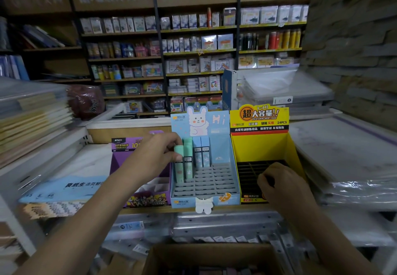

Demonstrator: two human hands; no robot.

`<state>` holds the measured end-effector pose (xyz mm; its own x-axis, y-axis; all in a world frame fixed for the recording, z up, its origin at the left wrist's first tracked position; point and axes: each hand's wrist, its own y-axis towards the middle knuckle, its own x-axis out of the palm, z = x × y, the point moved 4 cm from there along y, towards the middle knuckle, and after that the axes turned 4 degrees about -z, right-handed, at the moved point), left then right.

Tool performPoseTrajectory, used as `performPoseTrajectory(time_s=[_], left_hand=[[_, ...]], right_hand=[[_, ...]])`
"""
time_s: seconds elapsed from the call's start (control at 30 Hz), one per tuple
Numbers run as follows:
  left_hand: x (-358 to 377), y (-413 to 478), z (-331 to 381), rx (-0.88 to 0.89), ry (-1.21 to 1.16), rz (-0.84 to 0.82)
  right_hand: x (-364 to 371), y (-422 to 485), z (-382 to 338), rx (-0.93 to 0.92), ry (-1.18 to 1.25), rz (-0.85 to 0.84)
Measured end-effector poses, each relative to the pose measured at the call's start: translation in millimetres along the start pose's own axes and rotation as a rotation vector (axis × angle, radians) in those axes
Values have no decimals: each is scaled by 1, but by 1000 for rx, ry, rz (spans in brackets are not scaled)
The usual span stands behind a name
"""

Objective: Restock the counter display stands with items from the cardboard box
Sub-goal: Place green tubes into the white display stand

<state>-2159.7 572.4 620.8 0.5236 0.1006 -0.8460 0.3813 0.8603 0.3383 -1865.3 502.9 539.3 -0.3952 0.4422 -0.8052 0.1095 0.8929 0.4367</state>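
Cardboard box [211, 257] nearest us, open, below the bench [247, 208]; both hands are up at the display stands.
We note the left hand [158, 155] grasping a mint-green case [178, 168] near its top, fingers [174, 143] curled round it. The case stands upright in the far-left column of the blue stand [224, 158], just in front of a second green case [188, 161], with two blue cases [201, 153] to the right in the back row. The right hand [282, 185] hangs over the black grid of the yellow stand [263, 148], fingers clenched; we cannot tell whether it holds anything. A purple stand [138, 165] sits left of the blue one, partly hidden by the left forearm.
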Motion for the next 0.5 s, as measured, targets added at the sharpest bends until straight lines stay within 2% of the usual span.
performPoseTrajectory(time_s=[0.1,0.27,0.5], left_hand=[[2,-3,-2,-9,45,31],[10,-13,3,78,302,125],[17,-25,-2,79,294,241]], right_hand=[[-1,-2,-1,3,4,0],[0,-2,0,23,-11,-1],[2,0,0,12,1,1]])
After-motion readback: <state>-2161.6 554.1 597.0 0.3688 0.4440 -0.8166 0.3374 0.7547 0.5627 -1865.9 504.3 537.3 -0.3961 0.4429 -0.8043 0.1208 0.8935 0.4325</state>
